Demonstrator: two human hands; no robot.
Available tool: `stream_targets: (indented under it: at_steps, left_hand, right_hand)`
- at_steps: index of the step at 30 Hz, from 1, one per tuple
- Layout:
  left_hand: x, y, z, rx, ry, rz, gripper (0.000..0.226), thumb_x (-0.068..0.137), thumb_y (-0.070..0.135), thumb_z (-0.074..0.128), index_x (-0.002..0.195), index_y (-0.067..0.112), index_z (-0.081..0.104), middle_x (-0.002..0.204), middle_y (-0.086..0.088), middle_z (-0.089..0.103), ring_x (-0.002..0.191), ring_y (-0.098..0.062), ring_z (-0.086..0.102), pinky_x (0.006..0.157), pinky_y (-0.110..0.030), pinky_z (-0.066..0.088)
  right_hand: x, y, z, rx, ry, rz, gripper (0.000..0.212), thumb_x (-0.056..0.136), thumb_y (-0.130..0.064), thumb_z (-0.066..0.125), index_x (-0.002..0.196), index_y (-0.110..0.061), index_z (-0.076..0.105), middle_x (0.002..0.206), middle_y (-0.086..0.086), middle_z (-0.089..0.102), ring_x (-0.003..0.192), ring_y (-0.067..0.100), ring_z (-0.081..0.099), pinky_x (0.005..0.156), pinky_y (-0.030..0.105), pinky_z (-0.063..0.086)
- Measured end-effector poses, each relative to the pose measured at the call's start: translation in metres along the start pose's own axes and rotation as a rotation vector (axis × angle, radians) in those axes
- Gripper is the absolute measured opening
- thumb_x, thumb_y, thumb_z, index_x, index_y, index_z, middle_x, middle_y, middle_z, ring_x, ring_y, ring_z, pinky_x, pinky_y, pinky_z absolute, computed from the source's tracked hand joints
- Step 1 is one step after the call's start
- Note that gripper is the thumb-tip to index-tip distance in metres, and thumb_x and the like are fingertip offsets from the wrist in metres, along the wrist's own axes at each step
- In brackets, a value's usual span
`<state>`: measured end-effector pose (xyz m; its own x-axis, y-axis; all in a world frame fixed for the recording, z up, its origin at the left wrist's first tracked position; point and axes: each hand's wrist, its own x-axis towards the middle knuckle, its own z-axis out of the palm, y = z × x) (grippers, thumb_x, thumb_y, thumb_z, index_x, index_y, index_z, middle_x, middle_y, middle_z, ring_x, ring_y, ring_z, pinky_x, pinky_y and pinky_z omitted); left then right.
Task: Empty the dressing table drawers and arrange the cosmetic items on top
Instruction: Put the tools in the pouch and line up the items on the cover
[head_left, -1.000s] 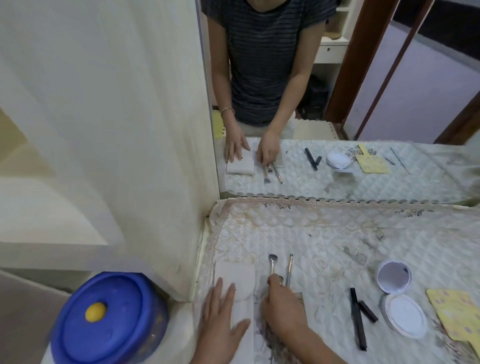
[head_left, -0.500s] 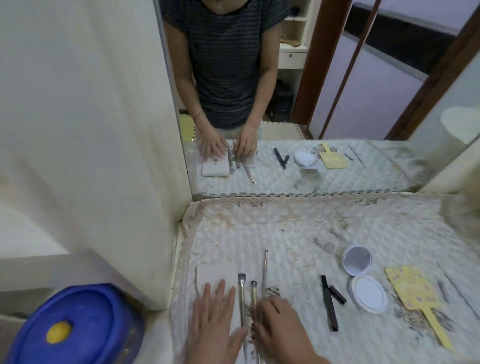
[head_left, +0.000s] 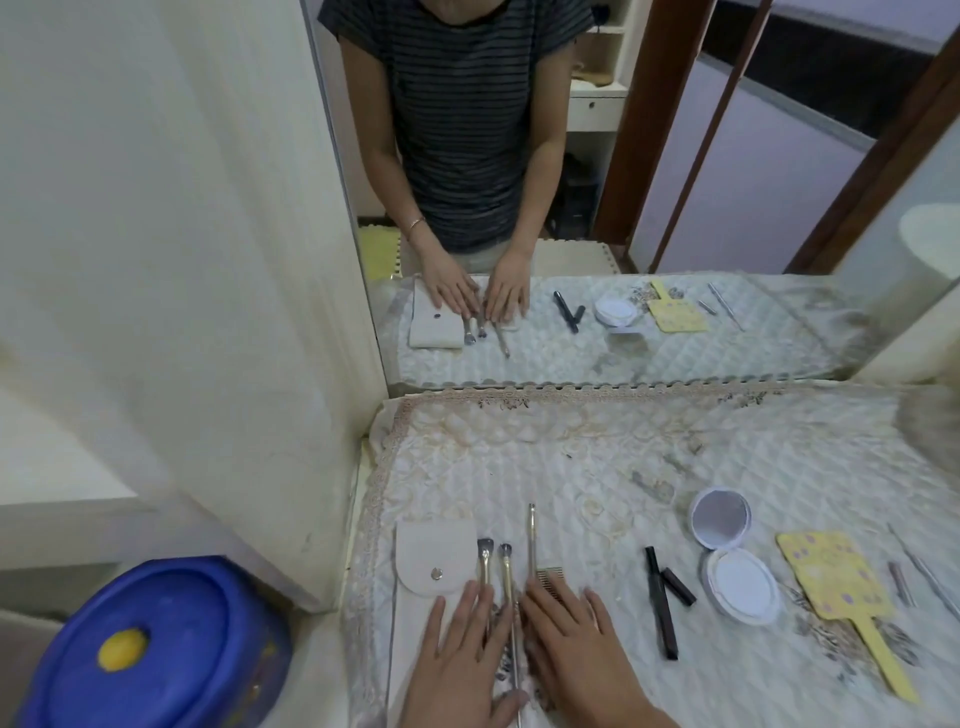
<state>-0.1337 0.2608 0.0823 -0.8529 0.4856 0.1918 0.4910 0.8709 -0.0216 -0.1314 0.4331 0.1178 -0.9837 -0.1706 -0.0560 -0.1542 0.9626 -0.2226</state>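
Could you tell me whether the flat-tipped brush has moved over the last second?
Yes. The brush has slid back, nearer the camera: its head was just past the far edge of the pouch and now lies beside the flap.

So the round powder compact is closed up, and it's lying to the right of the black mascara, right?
Not quite. The powder compact is open, not closed: its lid is flipped back with the little mirror inside showing. The head view shows this. The rest is right: it lies to the right of the black mascara.
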Motion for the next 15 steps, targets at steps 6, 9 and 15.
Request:
stream_targets:
  at_steps: [6, 9, 15]
  left_hand:
    - [0.018, 0.004, -0.008, -0.114, -0.074, -0.095, 0.064, 0.072, 0.057, 0.039, 0.122, 0.017, 0.046, 0.138, 0.002, 0.052, 0.145, -0.013, -0.01, 0.111, -0.039, 0.006]
    - [0.016, 0.003, -0.009, -0.162, -0.054, -0.094, 0.052, 0.091, 0.053, 0.023, 0.123, 0.018, 0.045, 0.158, 0.006, 0.005, 0.145, -0.011, -0.009, 0.114, -0.038, 0.003]
    - [-0.002, -0.016, -0.025, -0.146, -0.04, -0.241, 0.058, 0.09, 0.059, 0.013, 0.135, 0.029, 0.035, 0.157, 0.012, -0.006, 0.144, -0.012, -0.011, 0.116, -0.037, -0.004]
  right_hand:
    - [-0.021, 0.007, 0.013, 0.018, 0.056, -0.103, 0.042, 0.095, -0.045, 0.011, 0.119, -0.04, 0.045, 0.153, -0.021, 0.003, 0.142, -0.002, -0.005, 0.114, 0.026, 0.001]
    - [-0.02, 0.006, 0.007, 0.06, 0.089, -0.118, 0.038, 0.086, -0.046, 0.036, 0.122, -0.038, 0.045, 0.149, -0.018, 0.013, 0.141, -0.004, -0.003, 0.111, 0.025, 0.007]
    - [-0.018, 0.015, 0.003, 0.005, 0.042, -0.012, 0.052, 0.091, -0.054, 0.016, 0.138, -0.035, 0.031, 0.156, -0.016, -0.005, 0.142, -0.001, -0.008, 0.114, 0.023, -0.002]
